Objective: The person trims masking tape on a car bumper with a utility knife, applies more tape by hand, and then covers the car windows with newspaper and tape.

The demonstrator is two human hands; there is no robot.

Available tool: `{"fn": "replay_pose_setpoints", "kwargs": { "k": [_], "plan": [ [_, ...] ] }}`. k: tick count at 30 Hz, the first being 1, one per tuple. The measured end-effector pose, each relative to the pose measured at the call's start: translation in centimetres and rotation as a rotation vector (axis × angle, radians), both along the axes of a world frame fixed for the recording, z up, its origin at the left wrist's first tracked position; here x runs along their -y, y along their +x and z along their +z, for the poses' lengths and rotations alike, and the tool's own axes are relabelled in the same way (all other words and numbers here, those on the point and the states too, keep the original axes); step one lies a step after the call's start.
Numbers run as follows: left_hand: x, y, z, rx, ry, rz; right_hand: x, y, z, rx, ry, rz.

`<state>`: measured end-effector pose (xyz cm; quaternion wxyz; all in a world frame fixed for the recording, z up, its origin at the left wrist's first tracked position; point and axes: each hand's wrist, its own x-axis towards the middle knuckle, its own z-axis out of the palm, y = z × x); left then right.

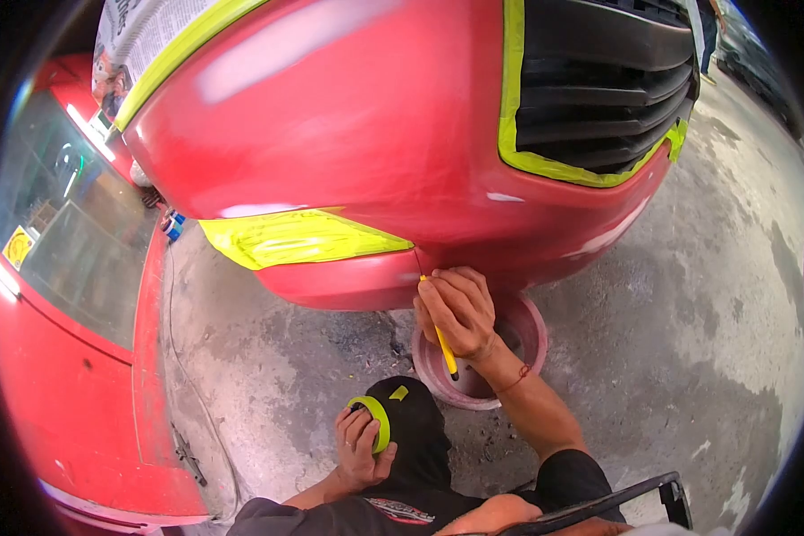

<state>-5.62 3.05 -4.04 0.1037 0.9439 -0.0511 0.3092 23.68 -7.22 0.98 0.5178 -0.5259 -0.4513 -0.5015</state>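
Observation:
My right hand is closed on a slim yellow tool with a dark end. A thin dark tip or line runs from the tool's upper end to the red bumper, near the pointed corner of a yellow-green taped patch. Resting by my dark-clothed knee, my left hand holds a roll of yellow-green tape. A small piece of the same tape sticks to the dark cloth on my knee.
Below the bumper, a pinkish round tub stands on the concrete floor. Tape borders the black grille; newspaper covers the upper left. A red cabinet with glass stands left, beside a cable. A person's leg shows top right.

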Motion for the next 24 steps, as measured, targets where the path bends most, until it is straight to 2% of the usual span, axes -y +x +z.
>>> {"fn": "replay_pose_setpoints", "kwargs": {
  "k": [8, 24],
  "plan": [
    [-0.04, -0.02, -0.16, 0.023, -0.014, 0.004, -0.39, 0.04, -0.12, 0.012, -0.019, -0.087],
    [-0.31, -0.25, -0.42, -0.018, -0.012, -0.016, -0.48, -0.08, -0.29, -0.004, -0.018, -0.067]
  ]
}}
